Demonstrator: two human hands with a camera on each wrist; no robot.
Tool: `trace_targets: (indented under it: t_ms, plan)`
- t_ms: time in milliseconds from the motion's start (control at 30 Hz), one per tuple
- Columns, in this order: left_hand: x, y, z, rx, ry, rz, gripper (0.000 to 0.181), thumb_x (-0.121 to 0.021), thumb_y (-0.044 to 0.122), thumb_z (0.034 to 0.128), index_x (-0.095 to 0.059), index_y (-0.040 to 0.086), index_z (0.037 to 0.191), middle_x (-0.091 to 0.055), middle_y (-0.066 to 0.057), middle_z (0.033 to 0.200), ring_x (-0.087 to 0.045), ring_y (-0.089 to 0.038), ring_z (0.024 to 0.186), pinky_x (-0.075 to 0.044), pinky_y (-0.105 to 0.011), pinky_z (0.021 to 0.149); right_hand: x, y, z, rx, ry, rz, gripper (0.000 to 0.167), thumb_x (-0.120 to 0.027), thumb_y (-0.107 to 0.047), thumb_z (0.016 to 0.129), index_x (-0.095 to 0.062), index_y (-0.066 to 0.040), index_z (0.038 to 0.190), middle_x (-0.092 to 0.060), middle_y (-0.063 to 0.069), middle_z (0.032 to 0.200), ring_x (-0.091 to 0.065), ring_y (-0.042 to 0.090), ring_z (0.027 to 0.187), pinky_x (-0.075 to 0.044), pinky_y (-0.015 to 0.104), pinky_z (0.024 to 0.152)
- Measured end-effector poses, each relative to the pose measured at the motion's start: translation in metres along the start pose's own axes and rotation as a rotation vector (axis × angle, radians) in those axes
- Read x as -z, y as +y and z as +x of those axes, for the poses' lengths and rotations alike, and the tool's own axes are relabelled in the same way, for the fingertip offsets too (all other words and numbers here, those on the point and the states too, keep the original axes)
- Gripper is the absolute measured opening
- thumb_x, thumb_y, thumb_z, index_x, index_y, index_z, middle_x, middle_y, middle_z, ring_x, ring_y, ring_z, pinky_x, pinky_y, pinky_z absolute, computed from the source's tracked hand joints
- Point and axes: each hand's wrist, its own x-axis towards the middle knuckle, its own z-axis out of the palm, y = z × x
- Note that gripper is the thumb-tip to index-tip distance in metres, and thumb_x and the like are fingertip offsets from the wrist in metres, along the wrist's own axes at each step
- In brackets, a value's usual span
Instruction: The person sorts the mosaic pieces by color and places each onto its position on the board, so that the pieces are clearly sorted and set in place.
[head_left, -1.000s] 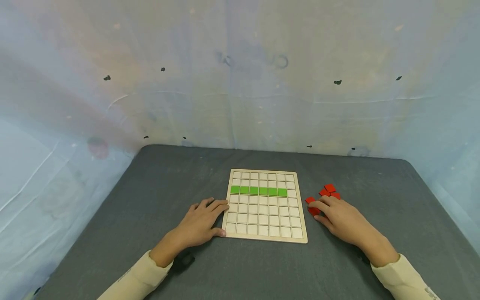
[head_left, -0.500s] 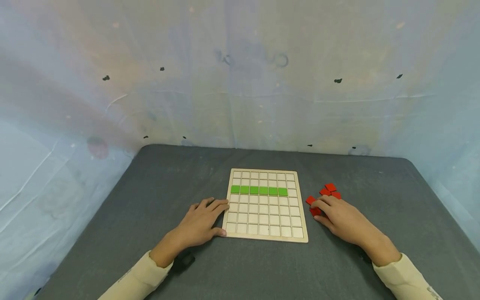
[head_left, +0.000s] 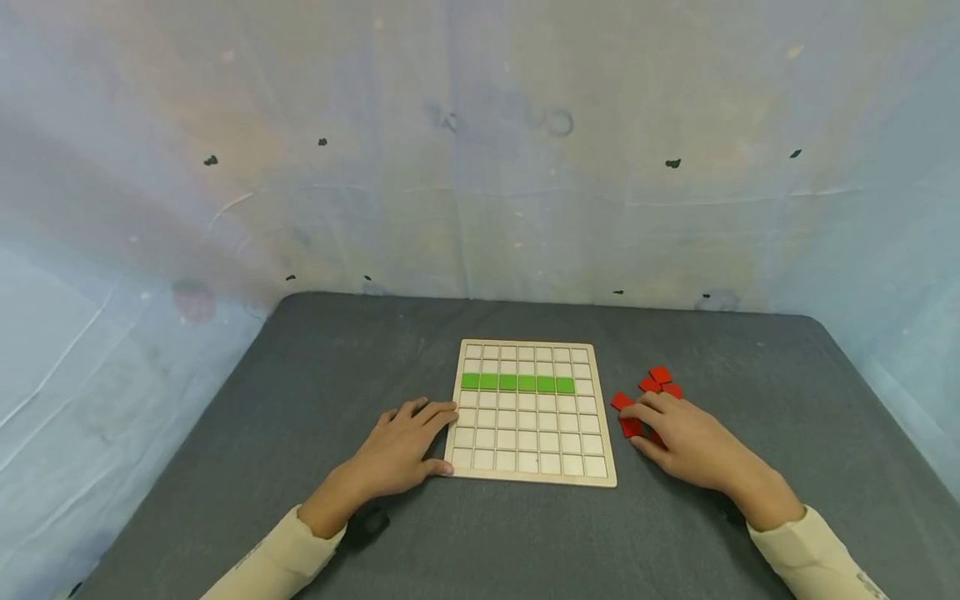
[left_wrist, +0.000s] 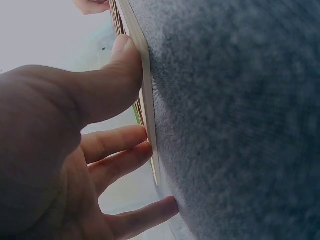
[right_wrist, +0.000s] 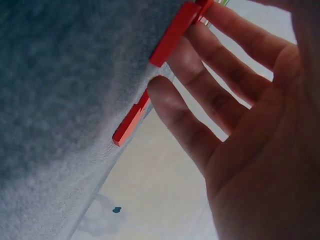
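A pale wooden grid board [head_left: 534, 481] lies flat on the dark table, with a row of green tiles [head_left: 507, 382] in its third row from the far side. The row's rightmost cell holds no tile. My left hand [head_left: 397, 450] rests at the board's left edge, its thumb [left_wrist: 117, 75] on the near corner and some fingertips touching the side. Right of the board, my right hand [head_left: 690, 442] is over several loose red tiles [head_left: 631, 427], its fingers loosely bent. In the right wrist view the fingertips are at a red tile [right_wrist: 175, 35], and no pinch shows.
More red tiles [head_left: 659, 375] lie just beyond the right hand's knuckles, some overlapping. The dark grey table [head_left: 510, 542] runs back to a pale fabric backdrop [head_left: 465, 208], which also stands along both sides.
The red tile by the right fingertips has slid slightly toward me, and another red tile now shows between thumb and forefinger. The left hand and board stay in place.
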Motion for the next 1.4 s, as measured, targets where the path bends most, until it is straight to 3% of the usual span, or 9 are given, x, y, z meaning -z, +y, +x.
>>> trace_targets:
  t_ms: [400, 800, 1100, 1400]
  plan:
    - [-0.0006, -0.0013, 0.0, -0.009, 0.007, 0.008, 0.074, -0.073, 0.049, 0.0849, -0.047, 0.023, 0.149, -0.04, 0.005, 0.157, -0.036, -0.039, 0.145, -0.036, -0.068, 0.106, 0.0005, -0.0011, -0.0005, 0.026, 0.012, -0.006, 0.033, -0.076, -0.02, 0.088, -0.069, -0.019, 0.12, -0.065, -0.002, 0.116, -0.065, 0.017, 0.099, -0.056, 0.04, 0.083]
    - [-0.0023, -0.003, 0.0004, -0.022, 0.012, 0.0, 0.075, -0.073, 0.049, 0.0842, -0.047, 0.022, 0.149, -0.039, 0.005, 0.158, -0.036, -0.039, 0.145, -0.037, -0.068, 0.105, 0.0001, 0.0008, -0.0003, 0.052, 0.028, -0.004, 0.034, -0.076, -0.021, 0.089, -0.069, -0.019, 0.122, -0.065, -0.002, 0.115, -0.063, 0.015, 0.094, -0.055, 0.038, 0.081]
    - [-0.0012, -0.0017, 0.0005, -0.013, 0.006, 0.001, 0.075, -0.074, 0.049, 0.0843, -0.047, 0.022, 0.149, -0.04, 0.005, 0.158, -0.036, -0.039, 0.145, -0.037, -0.068, 0.105, -0.0002, 0.0022, -0.0007, 0.047, -0.012, 0.009, 0.04, -0.074, -0.021, 0.091, -0.066, -0.021, 0.13, -0.063, -0.005, 0.112, -0.056, 0.007, 0.088, -0.052, 0.033, 0.078]
    - [-0.0007, -0.0015, 0.0004, -0.017, 0.002, 0.003, 0.074, -0.073, 0.048, 0.0858, -0.046, 0.021, 0.149, -0.039, 0.004, 0.158, -0.035, -0.039, 0.145, -0.036, -0.068, 0.105, -0.0004, 0.002, -0.001, 0.036, -0.005, 0.014, 0.035, -0.075, -0.017, 0.09, -0.067, -0.02, 0.124, -0.063, -0.003, 0.113, -0.061, 0.01, 0.092, -0.055, 0.033, 0.079]
